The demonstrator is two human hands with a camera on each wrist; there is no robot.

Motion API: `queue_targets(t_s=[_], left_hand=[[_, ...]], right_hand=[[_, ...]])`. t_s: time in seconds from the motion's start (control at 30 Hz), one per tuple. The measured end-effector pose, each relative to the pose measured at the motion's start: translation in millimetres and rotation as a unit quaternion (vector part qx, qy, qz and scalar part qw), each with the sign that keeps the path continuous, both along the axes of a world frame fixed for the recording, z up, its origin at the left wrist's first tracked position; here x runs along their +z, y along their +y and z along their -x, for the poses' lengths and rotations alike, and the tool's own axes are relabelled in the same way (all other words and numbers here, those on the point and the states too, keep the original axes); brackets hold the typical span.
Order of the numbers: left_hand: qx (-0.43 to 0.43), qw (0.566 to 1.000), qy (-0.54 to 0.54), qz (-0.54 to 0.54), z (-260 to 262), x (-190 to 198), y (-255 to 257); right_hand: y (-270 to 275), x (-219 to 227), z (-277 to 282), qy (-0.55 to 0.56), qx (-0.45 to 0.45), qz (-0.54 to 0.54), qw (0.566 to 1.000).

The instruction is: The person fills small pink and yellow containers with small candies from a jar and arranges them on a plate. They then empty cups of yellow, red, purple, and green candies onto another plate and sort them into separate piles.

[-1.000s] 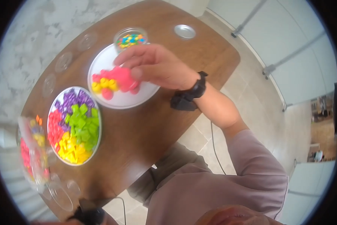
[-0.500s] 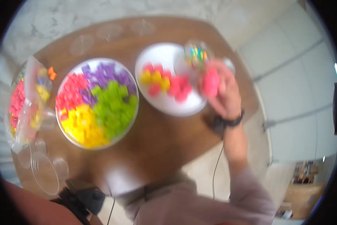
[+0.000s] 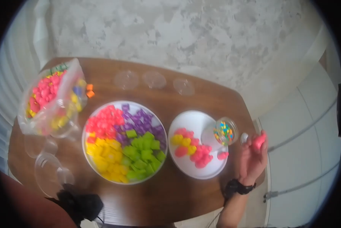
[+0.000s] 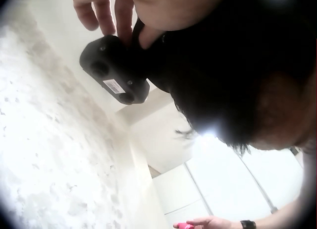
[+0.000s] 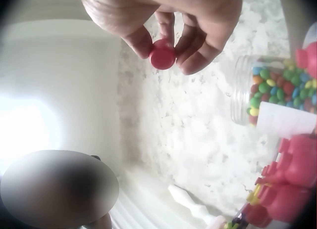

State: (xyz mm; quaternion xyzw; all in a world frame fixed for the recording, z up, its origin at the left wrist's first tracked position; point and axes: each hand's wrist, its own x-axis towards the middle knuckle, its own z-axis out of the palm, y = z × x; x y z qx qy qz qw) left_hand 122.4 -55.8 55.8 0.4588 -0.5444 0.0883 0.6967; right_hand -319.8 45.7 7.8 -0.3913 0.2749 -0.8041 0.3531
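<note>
Out past the right side of the white plate [image 3: 178,163], my right hand [image 3: 252,161] holds a small pink bottle-like piece [image 3: 259,141]. The right wrist view shows its flat round end [image 5: 162,58] between thumb and fingers. Pink and yellow pieces [image 3: 189,142] lie on that plate, one pink piece [image 3: 222,155] apart at its right edge. A clear jar of colourful candies [image 3: 223,133] overlaps the plate's upper right. Up at the person's head, my left hand [image 4: 148,9] has its thumb and fingers at the black head camera [image 4: 114,70], seemingly pinching its edge.
A larger white plate [image 3: 87,161] carries pink, purple, green and yellow square pieces. At the left stand a clear bag [image 3: 30,123] of pink and yellow pieces and clear containers [image 3: 49,174]. Several clear discs [image 3: 154,79], orange cubes [image 3: 90,92] and a silver lid [image 3: 244,137] lie about.
My right hand has moved off the plate to the right, carrying a pink piece, while other pink and yellow pieces stay behind. The head view has swung, showing more wall.
</note>
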Motion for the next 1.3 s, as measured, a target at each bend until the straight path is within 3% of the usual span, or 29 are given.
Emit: queue_targets(t_s=[0.1,0.17,0.27,0.33,0.6,0.7,0.73,0.77,0.8,0.87,0.9,0.97,1.07,1.13,1.2,1.27,1.3], left_hand=[[-0.038,0.989,-0.093,-0.108,-2,1,5],[-0.074,0.967,-0.176,-0.168,-7,6,1],[-0.09,0.946,-0.209,-0.23,3,8,13],[-0.075,0.937,-0.222,-0.258,5,12,22],[-0.018,0.903,-0.272,-0.333,12,35,22],[-0.012,0.9,-0.281,-0.333,53,51,19],[-0.211,0.942,-0.219,-0.143,78,38,18],[-0.394,0.906,-0.141,0.058,99,36,18],[-0.362,0.903,-0.232,0.024,94,42,21],[-0.319,0.883,-0.34,-0.055,101,43,35],[-0.302,0.857,-0.409,-0.086,106,45,40],[-0.408,0.815,-0.398,-0.103,114,28,40],[-0.479,0.771,-0.395,-0.14,129,10,56],[-0.518,0.716,-0.432,-0.178,131,5,63],[-0.522,0.711,-0.438,-0.175,131,3,64],[-0.512,0.712,-0.446,-0.175,130,1,62],[-0.51,0.714,-0.446,-0.175,130,2,61]], right_hand=[[0,4,-5,0.005,-0.136,-0.023,0.99],[1,4,-5,0.055,-0.188,-0.092,0.976],[-7,4,-16,0.105,-0.241,-0.115,0.958],[-12,7,-18,0.201,-0.328,-0.158,0.91],[-13,0,-8,0.362,-0.36,-0.277,0.814],[-14,-2,-6,0.404,-0.381,-0.3,0.776],[-14,-5,-2,0.441,-0.388,-0.316,0.745],[-13,-8,1,0.476,-0.394,-0.333,0.712],[-12,-9,4,0.473,-0.4,-0.332,0.711],[-9,-11,11,0.521,-0.392,-0.381,0.655],[-8,-13,13,0.518,-0.396,-0.382,0.655],[-6,-14,17,0.534,-0.311,-0.45,0.644],[-5,-14,15,0.536,-0.279,-0.468,0.645],[-2,-23,18,0.549,-0.325,-0.424,0.643],[1,-21,18,0.561,-0.371,-0.376,0.637],[7,-10,17,0.487,-0.298,-0.339,0.748],[9,-3,15,0.488,-0.298,-0.337,0.748]])
